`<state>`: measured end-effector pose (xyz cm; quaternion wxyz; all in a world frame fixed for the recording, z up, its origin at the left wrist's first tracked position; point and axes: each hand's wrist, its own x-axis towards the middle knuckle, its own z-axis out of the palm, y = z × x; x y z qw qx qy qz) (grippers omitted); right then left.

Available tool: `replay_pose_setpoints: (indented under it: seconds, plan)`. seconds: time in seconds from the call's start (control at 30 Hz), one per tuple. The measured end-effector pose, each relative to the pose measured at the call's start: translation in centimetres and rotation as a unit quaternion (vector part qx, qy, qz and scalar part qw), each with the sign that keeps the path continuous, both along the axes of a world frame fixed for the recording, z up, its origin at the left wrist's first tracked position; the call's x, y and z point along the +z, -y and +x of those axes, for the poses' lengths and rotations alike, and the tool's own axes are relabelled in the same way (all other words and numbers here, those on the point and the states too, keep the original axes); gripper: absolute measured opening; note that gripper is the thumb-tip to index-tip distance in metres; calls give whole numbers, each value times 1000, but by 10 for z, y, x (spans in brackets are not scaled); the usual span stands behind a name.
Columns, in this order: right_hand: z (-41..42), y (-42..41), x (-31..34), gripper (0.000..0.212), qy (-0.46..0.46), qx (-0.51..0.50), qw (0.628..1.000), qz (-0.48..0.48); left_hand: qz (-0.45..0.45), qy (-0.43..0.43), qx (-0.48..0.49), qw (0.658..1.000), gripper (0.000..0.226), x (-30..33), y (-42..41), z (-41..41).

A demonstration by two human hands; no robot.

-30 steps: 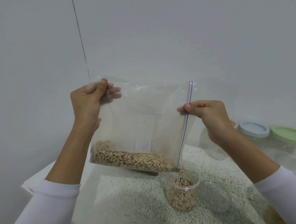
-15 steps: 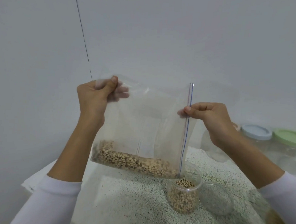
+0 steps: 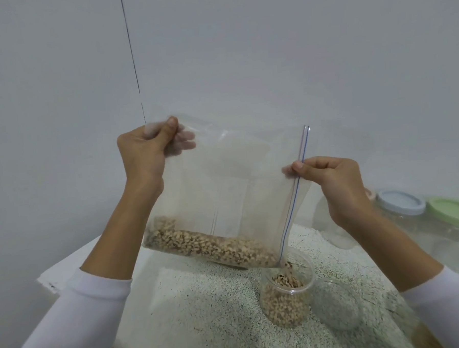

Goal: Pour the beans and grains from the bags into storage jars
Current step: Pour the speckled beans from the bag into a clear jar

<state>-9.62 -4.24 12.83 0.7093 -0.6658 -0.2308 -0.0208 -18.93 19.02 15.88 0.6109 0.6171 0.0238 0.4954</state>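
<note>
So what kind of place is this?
Probably a home kitchen or pantry corner: a speckled stone countertop, lidded clear plastic storage jars against a plain wall, and a clear zip bag of beans over an open jar.

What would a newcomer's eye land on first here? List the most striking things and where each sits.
First, the clear zip bag held up mid-frame: the left hand pinches its top corner, the right hand pinches its zipper edge. Beans lie along its low edge, spilling from the lower corner into the open jar on the speckled table. Lidded jars stand at far right.
</note>
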Motion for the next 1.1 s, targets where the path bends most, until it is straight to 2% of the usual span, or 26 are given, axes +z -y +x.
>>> replay_pose_setpoints:
  seconds: [0.13,0.23,0.37,0.47,0.57,0.7,0.8,0.9,1.0,1.1]
  plan:
    - [-1,1,1,9,1,22,999,-30,12,-3,-4,1000,17,-1,0,0]
    - [-1,3,2,8,9,7,1000,-3,-11,25,20,999,17,0,-2,-1]
    - [-2,1,1,8,7,25,999,-26,16,9,6,1000,17,-1,0,0]
    - [-2,0,0,9,13,6,1000,8,-4,29,16,999,17,-1,-1,0]
    - [-2,-1,0,10,17,23,999,-20,20,21,3,1000,17,-2,2,0]
    - [0,0,1,7,19,-5,1000,17,-12,52,21,998,18,-2,0,0]
    - [0,-1,1,8,17,19,1000,-7,14,40,13,999,18,-1,1,-1]
    - [0,-1,-1,8,17,1,1000,12,-4,55,30,998,18,-1,0,-2]
    - [-2,-2,-1,10,17,25,999,-12,10,42,19,999,18,-1,0,-2]
    - [-2,-2,0,9,20,5,1000,19,-15,63,44,997,19,0,1,-1]
